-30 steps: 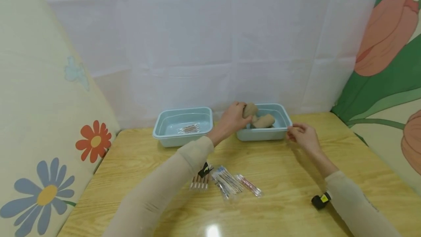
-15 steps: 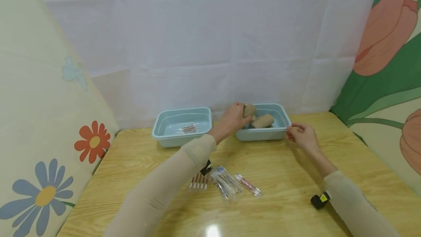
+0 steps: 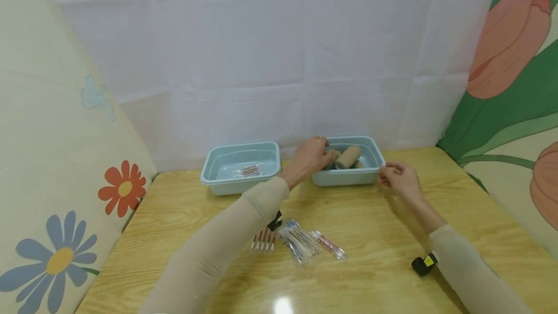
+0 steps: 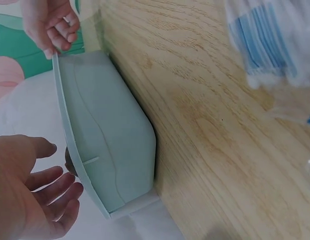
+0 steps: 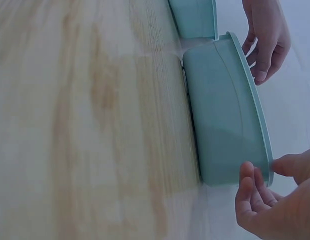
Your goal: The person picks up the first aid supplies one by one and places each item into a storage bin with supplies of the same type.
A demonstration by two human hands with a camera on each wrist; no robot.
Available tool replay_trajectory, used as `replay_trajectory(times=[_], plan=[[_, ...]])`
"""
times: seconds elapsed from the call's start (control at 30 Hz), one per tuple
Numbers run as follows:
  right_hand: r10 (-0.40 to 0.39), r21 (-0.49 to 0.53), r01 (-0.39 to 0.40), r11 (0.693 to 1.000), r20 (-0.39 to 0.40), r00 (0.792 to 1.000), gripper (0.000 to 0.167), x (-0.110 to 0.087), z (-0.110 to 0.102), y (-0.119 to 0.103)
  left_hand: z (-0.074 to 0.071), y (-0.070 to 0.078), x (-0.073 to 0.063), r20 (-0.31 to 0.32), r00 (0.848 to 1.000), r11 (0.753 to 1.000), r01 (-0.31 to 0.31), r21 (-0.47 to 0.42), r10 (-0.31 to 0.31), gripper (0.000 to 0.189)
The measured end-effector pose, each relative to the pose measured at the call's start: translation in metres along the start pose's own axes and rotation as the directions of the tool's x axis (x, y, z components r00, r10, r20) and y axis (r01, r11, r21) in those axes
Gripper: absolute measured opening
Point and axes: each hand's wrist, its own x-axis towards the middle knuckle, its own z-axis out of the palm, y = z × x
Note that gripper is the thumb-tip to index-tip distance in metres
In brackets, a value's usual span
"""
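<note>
In the head view, my left hand [image 3: 308,156] is over the left end of the right light-blue plastic bin [image 3: 344,178]. Tan cylindrical rolls [image 3: 348,157] lie inside this bin, one tilted upon another. The left wrist view shows the left hand's fingers [image 4: 54,192] loosely bent and apart, with nothing between them, beside the bin's rim. My right hand [image 3: 403,181] pinches the bin's right front corner. Seen from the right wrist, its thumb [image 5: 287,165] presses the rim while the other fingers bend around the bin's outside. The bin's front wall hides the lower part of the rolls.
A second light-blue bin [image 3: 240,186] stands to the left, with a pack of thin sticks [image 3: 249,170] inside. On the wooden table [image 3: 366,285] lie clear packs of blue-marked cotton swabs [image 3: 301,239], red sticks [image 3: 329,244] and brown sticks [image 3: 263,240]. A white cloth [image 3: 235,62] hangs behind.
The roll at my left hand has been let go and dropped lower into the bin; the other visible roll now lies tilted. The left hand's fingers have loosened. My right hand stays on the corner.
</note>
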Motion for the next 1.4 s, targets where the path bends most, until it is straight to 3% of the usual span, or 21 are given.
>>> replay_trajectory(times=[0.1, 0.57, 0.97, 1.1, 1.23, 1.4], plan=[[-0.006, -0.002, 0.006, 1.0, 0.004, 1.0, 0.05, 0.001, 0.0, -0.001, -0.001, 0.002, 0.001, -0.008, 1.0, 0.999, -0.003, 0.047, 0.004, 0.038], [-0.007, -0.006, 0.007, 1.0, 0.017, 1.0, 0.05, 0.001, 0.003, 0.0, -0.002, -0.002, -0.007, -0.035, 0.999, 0.997, 0.01, 0.079, -0.008, 0.032], [-0.008, 0.011, 0.008, 1.0, -0.006, 1.0, 0.047, -0.003, 0.0, -0.003, -0.021, -0.004, -0.023, -0.107, 0.994, 0.998, 0.023, -0.058, -0.029, 0.03], [-0.012, 0.017, 0.013, 1.0, -0.012, 1.0, 0.047, -0.002, -0.002, -0.002, -0.025, -0.008, -0.032, -0.152, 0.988, 0.997, 0.022, -0.07, -0.033, 0.029], [-0.019, 0.02, 0.019, 1.0, -0.019, 1.0, 0.045, -0.002, -0.003, -0.001, -0.027, -0.014, -0.044, -0.187, 0.98, 0.99, 0.038, -0.135, -0.064, 0.027], [-0.009, 0.033, 0.01, 0.999, -0.017, 1.0, 0.045, -0.001, -0.001, -0.001, -0.031, -0.021, -0.058, -0.193, 0.977, 0.976, 0.05, -0.214, -0.092, 0.029]])
